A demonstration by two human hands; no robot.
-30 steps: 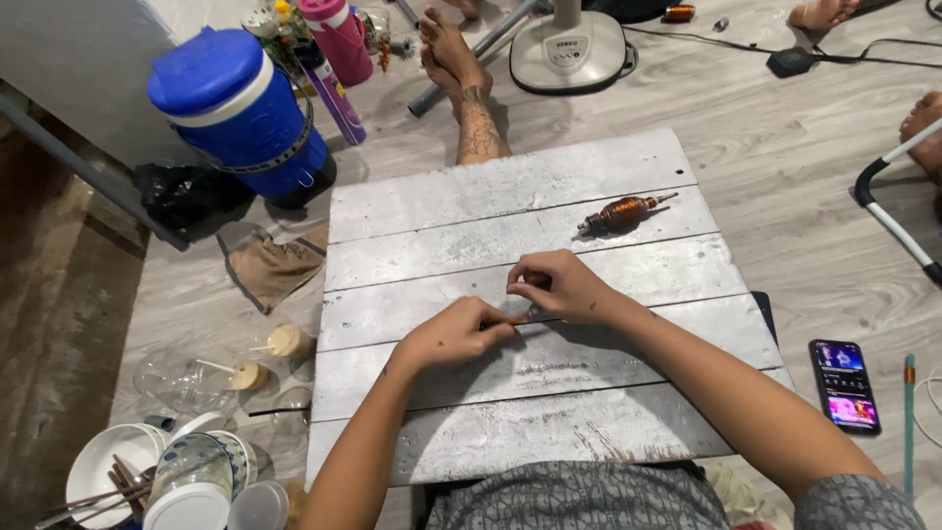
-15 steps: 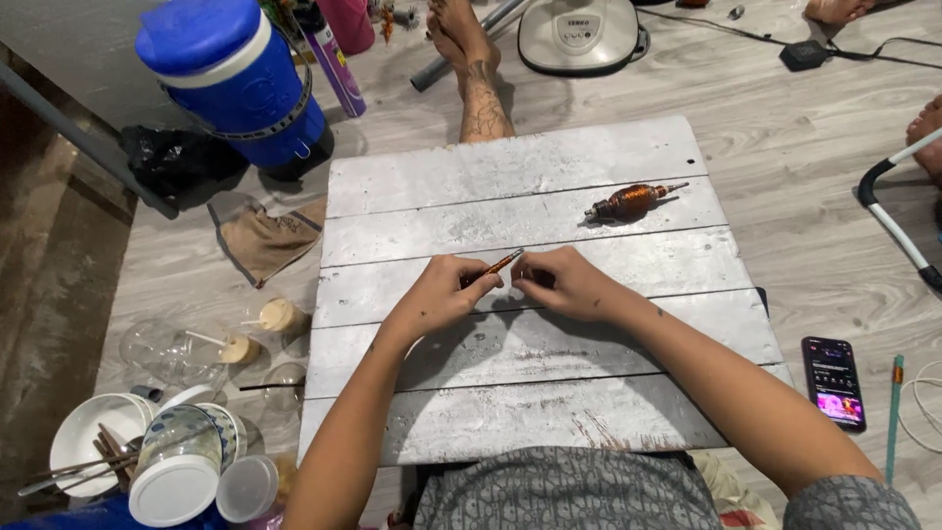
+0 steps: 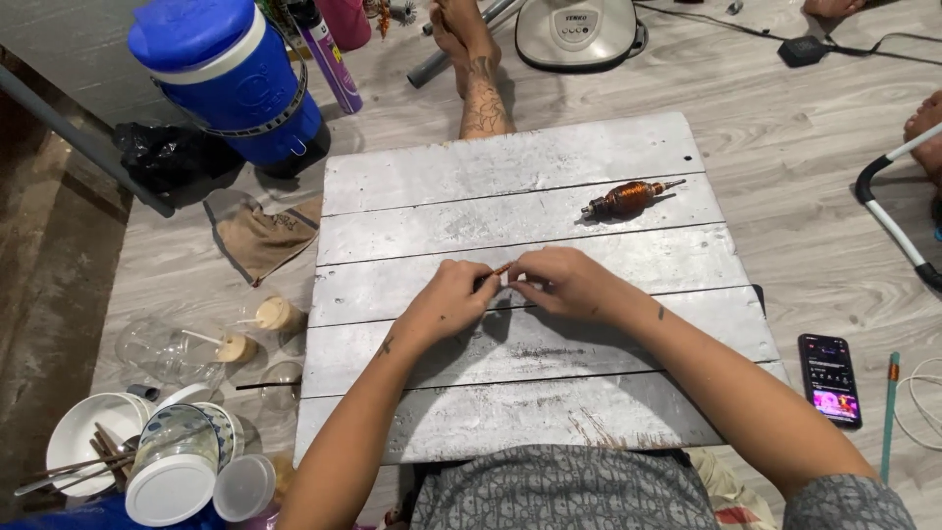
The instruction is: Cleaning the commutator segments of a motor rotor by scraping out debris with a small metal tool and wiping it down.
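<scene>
- Pinching a thin, reddish-brown stick-like piece (image 3: 502, 268) between both sets of fingertips, the left hand (image 3: 453, 299) and right hand (image 3: 561, 282) meet at the middle of the whitewashed, weathered plank board (image 3: 510, 177).
- Judged best: keep the grip light and wrists resting on the planks.
- A copper-wound, spindle-shaped metal armature (image 3: 626, 199) lies apart, toward the far right.
- The board's paint looks scuffed and rough.
</scene>
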